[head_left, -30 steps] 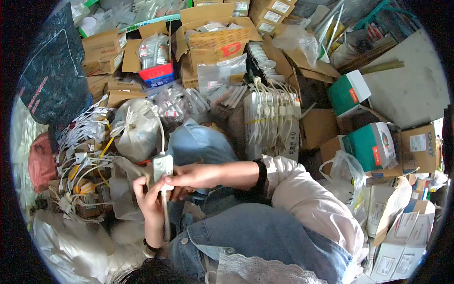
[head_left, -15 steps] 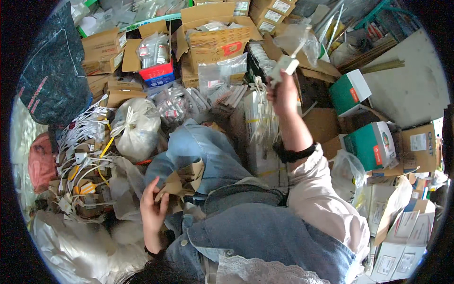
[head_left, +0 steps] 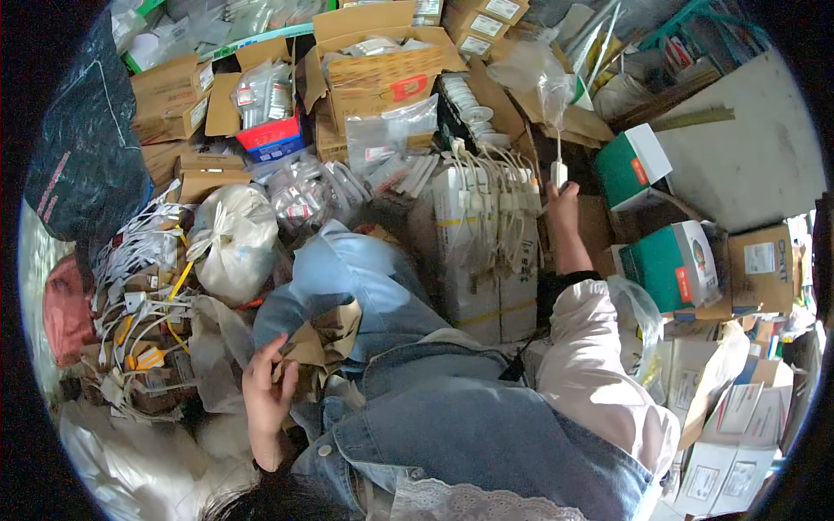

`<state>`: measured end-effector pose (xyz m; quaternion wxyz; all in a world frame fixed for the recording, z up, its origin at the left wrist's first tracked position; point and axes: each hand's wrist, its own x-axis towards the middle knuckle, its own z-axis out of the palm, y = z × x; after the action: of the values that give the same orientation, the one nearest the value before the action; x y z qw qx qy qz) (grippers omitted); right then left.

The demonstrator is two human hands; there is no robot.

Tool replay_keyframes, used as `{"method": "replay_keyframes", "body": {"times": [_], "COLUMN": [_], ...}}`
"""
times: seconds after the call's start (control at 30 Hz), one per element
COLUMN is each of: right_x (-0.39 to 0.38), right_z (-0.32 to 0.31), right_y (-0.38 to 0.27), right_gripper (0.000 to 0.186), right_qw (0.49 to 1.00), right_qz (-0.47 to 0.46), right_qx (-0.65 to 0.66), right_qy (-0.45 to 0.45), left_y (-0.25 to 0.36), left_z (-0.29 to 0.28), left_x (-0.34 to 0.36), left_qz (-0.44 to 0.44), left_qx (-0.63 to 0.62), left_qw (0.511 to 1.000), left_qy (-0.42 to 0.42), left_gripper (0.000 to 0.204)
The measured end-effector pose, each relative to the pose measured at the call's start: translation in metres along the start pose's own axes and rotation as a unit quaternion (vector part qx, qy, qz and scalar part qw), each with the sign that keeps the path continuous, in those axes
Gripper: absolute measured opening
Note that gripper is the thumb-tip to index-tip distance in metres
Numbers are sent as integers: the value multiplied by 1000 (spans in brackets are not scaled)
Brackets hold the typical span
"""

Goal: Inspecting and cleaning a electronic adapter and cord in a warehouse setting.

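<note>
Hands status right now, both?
Left hand: open, fingers loosely curled beside the brown paper; can't tell if touching.
Right hand: closed, holding a small white box with a cord.

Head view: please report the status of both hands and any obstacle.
Right hand holding white corded device. Left hand at brown paper, grip unclear. Clear plastic bag close ahead, possibly obstructing.

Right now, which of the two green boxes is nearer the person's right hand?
The upper green box, roughly level with the right hand holding a white device; the lower green box sits farther down and right.
</note>
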<state>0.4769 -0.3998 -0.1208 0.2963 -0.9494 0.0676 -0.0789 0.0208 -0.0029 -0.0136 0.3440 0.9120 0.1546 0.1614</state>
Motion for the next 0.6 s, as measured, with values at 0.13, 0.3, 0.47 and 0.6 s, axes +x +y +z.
{"method": "replay_keyframes", "body": {"times": [0.13,0.3,0.47,0.6], "right_x": [-18,-40,-56,-49], "right_z": [21,26,16,17], "right_y": [6,13,0,-7], "right_gripper": [53,57,58,61], "right_qw": [999,997,985,992], "right_qz": [7,-53,-146,-99], "right_qx": [-14,-59,-87,-63], "right_qy": [-49,-3,33,51], "left_y": [7,11,9,8], "left_z": [0,1,7,8], "left_x": [6,7,7,6], "left_qz": [-4,-15,-5,-1], "left_qx": [13,18,14,13], "left_qw": [999,998,998,998], "left_qy": [-37,-50,-56,-59], "left_gripper": [42,41,41,40]}}
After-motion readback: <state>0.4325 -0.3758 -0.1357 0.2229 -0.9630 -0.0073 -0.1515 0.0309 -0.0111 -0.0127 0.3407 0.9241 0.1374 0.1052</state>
